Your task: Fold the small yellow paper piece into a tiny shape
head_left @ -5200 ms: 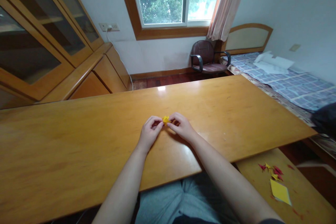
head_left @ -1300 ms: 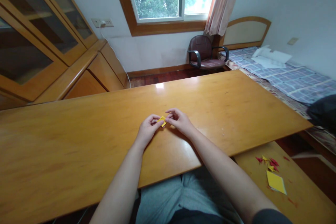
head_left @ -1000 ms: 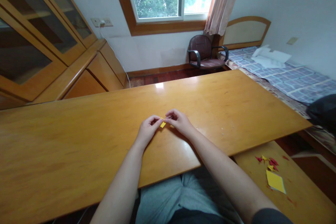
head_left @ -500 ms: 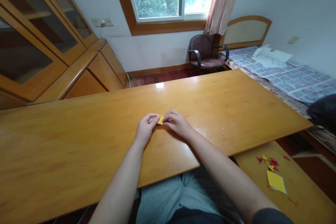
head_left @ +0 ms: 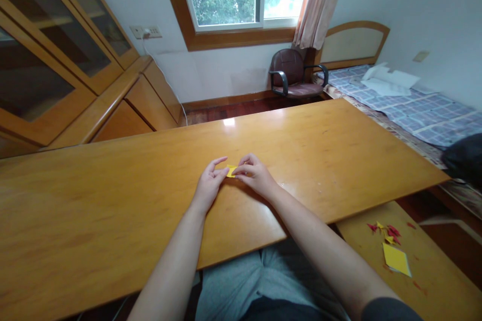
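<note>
While the yellow paper point(head_left: 231, 171) is pinched over the table point(head_left: 113, 200) by the right hand point(head_left: 257, 176), fingertips nearly together, it is touched by the left hand point(head_left: 208, 185), forefinger spread, its grip unclear.

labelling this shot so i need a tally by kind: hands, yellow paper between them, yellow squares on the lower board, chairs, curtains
Hands: 2, left hand and right hand
Yellow paper between them: 1
Yellow square: 1 visible; any sheets beneath can't be counted
Chair: 1
Curtain: 1
Total: 6
</note>
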`<state>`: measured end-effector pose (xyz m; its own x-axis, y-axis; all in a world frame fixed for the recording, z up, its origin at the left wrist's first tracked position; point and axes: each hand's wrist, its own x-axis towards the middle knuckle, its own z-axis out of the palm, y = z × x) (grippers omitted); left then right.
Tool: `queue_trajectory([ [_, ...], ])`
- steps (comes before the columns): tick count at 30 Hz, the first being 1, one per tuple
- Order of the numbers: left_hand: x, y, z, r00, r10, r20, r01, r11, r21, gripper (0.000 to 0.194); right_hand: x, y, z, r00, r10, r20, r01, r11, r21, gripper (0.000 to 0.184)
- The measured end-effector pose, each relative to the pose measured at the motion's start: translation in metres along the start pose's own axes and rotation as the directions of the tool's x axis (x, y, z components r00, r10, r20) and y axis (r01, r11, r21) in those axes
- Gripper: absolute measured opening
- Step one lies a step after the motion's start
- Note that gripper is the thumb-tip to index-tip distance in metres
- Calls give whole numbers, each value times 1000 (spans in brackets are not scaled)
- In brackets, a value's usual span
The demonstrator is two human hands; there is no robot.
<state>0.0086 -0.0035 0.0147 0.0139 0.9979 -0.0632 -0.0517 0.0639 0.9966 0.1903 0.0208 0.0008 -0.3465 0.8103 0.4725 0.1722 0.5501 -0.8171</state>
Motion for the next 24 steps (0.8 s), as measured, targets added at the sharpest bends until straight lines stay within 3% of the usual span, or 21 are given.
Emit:
queue_trajectory([
  [5,0,-1,-1,1000,0,6,0,1000,6,66,0,1,0,999,-32,-28,30,998,-62,8],
  [12,1,-4,-1,1000,-9,18,10,999,-33,62,-1,-5,-2,996,-78,30,79,997,-20,13],
  [20,2,0,0,1000,18,-25,-18,1000,-7,35,0,-5,-5,998,-58,0,58,998,27,13],
  [24,0,1,0,997,59,-50,-61,997,-38,50,1,-6,-5,999,-43,9,43,998,43,13],
])
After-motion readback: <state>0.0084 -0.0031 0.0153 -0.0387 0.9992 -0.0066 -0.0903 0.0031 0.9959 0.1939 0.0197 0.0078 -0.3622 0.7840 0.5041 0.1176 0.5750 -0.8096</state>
